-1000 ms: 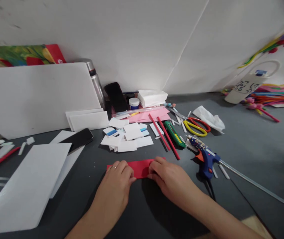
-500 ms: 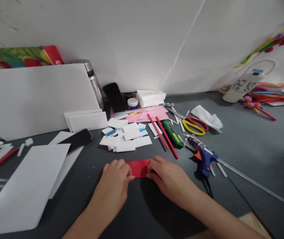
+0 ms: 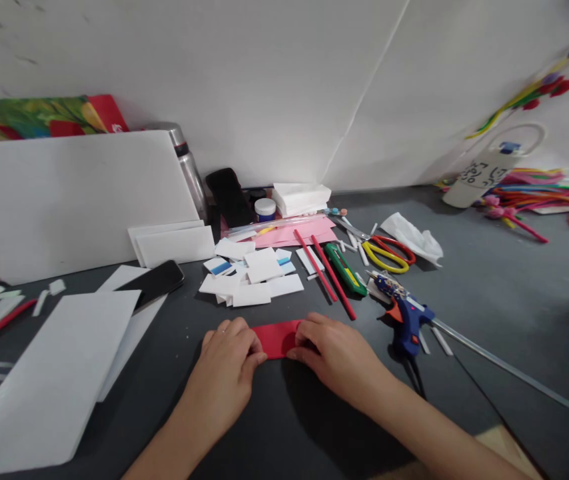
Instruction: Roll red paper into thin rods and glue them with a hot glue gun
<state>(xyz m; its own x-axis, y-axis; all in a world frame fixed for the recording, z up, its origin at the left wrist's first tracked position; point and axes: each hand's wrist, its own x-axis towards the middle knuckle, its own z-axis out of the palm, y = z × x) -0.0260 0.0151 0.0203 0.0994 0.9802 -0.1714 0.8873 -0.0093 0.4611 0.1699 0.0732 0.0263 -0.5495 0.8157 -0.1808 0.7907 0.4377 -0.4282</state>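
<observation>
A flat red strip, perhaps paper or foam sheet (image 3: 278, 339), lies on the dark table between my hands. My left hand (image 3: 228, 363) grips its left end, thumb at the near edge and fingers curled over the top. At the other end, my right hand (image 3: 333, 350) pinches the strip in the same way. Both ends are hidden under my fingers. Just beyond it lies a pile of small white cards (image 3: 263, 267). Two thin red sticks (image 3: 333, 277) rest to the right of that pile, beside a green utility knife (image 3: 345, 270).
A blue glue gun (image 3: 411, 323) with a long clear glue stick lies right of my right hand. Scissors (image 3: 387, 257) are behind it. White boards (image 3: 54, 373) and a black phone (image 3: 157, 280) lie at left. A steel flask (image 3: 189, 173) and a white bottle (image 3: 482, 175) stand near the wall.
My hands keep hold of the red strip's ends, with only slight shifts of the fingers and thumbs. Nothing else on the table has moved.
</observation>
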